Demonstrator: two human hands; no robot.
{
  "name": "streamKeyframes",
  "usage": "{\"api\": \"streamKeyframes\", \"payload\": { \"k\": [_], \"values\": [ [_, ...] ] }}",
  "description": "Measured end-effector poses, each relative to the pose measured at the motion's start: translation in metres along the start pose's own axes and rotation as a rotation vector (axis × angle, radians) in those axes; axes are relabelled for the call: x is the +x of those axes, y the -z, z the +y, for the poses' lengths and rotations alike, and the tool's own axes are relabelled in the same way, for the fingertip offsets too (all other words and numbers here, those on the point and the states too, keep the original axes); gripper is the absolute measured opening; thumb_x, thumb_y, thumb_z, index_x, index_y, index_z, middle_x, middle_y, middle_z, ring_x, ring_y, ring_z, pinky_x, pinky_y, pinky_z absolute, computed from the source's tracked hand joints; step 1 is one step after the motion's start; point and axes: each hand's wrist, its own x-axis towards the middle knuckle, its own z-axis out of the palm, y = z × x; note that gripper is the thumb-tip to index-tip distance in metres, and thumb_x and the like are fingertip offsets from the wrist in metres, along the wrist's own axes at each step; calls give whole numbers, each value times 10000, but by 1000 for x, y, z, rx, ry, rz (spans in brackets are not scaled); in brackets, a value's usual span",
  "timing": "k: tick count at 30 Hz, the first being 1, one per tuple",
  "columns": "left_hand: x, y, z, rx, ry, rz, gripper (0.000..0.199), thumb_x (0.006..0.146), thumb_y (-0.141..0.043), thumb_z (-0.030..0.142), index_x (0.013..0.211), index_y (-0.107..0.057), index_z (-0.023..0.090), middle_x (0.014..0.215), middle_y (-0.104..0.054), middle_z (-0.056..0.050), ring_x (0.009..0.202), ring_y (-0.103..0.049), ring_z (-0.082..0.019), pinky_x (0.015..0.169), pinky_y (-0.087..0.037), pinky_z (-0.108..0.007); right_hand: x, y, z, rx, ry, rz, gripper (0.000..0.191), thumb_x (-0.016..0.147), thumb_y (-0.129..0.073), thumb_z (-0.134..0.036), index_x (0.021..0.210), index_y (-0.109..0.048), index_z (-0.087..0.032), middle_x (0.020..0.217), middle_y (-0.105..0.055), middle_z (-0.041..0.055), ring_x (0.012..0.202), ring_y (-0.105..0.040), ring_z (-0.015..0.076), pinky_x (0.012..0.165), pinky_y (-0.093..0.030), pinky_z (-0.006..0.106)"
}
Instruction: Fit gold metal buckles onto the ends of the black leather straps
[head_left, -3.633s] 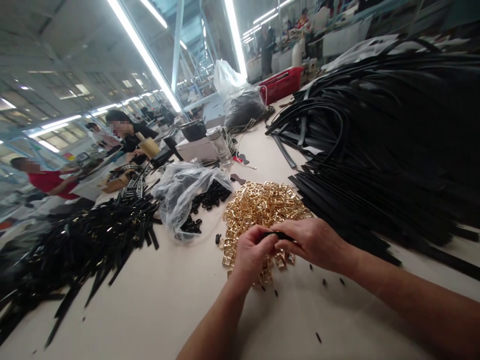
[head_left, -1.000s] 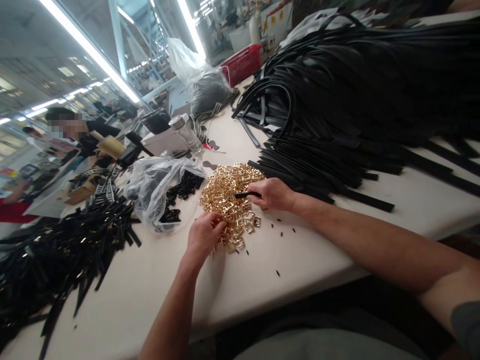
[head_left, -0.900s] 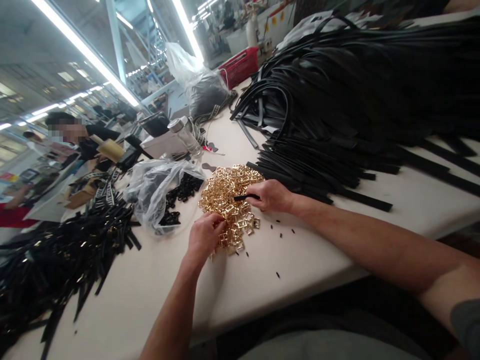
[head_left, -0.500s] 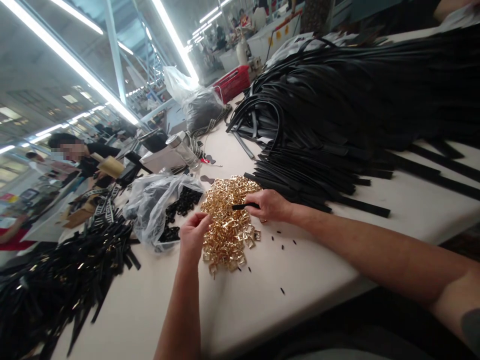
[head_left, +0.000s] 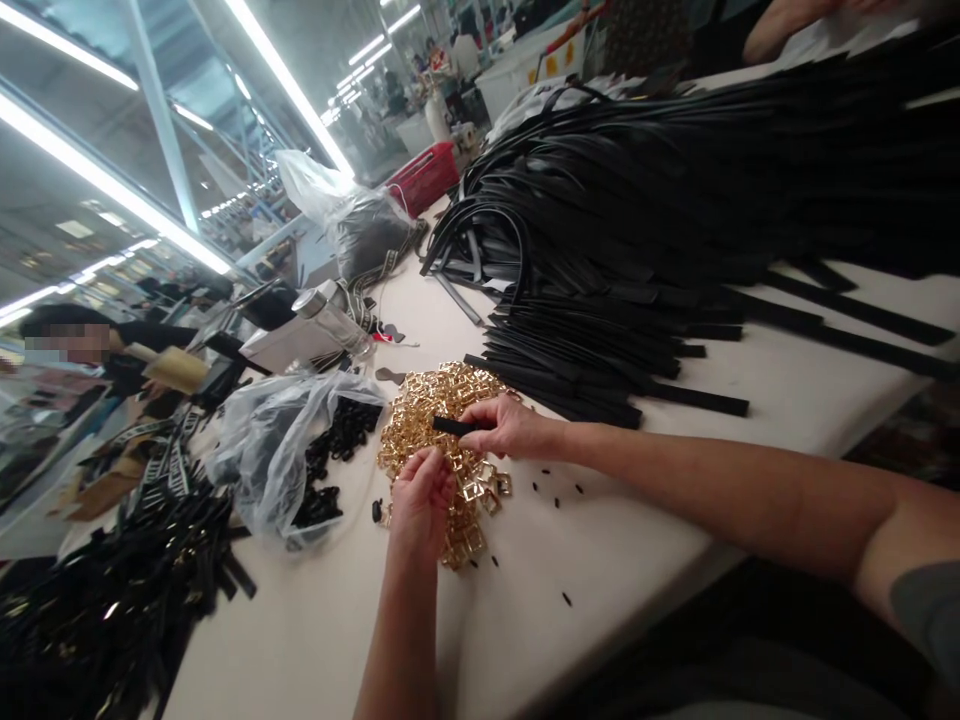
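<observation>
My right hand pinches a short black strap end that points left over a heap of gold metal buckles. Close below it, my left hand has its fingers drawn together at the heap's front. Whatever those fingers hold, if anything, is hidden. Left of the heap, small black loops spill from a clear plastic bag. A single black loop lies beside my left hand.
Long black straps cover the table's far right. Black straps with gold fittings pile up at left. A glass bottle, a red basket and a filled bag stand behind. A co-worker is at the left.
My left hand has moved right and in front of the buckle heap, nearer the strap end. My right hand still grips the strap. The whole view has shifted slightly.
</observation>
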Motion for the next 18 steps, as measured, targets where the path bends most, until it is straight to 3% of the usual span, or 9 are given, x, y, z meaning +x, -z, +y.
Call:
{"api": "streamKeyframes", "payload": {
  "k": [6, 13, 18],
  "values": [
    [-4, -2, -6, 99, -31, -61, 304, 609, -868, 320, 709, -643, 142, 566, -535, 39, 488, -473, -34, 466, -390, -112, -2, -5, 2, -21, 17, -2, 125, 721, -639, -228, 786, -631, -121, 564, -470, -63, 489, -382, 41, 457, -289, 174],
    [-3, -2, -9, 98, -39, -55, 315, 670, -823, 389, 801, -647, 163, 671, -597, 22, 546, -545, -59, 508, -432, -143, -3, 1, 3, -179, 85, -46, 140, 719, -605, -240, 793, -635, -126, 578, -477, -57, 512, -386, 56, 474, -275, 188],
    [-4, 1, -5, 231, -192, 13, 329, 664, -830, 356, 910, -690, 187, 775, -670, -2, 626, -591, -77, 535, -431, -147, -5, 5, -4, -340, 115, -54, 131, 722, -593, -225, 791, -646, -127, 590, -481, -51, 532, -394, 65, 482, -287, 193]
  ]
}}
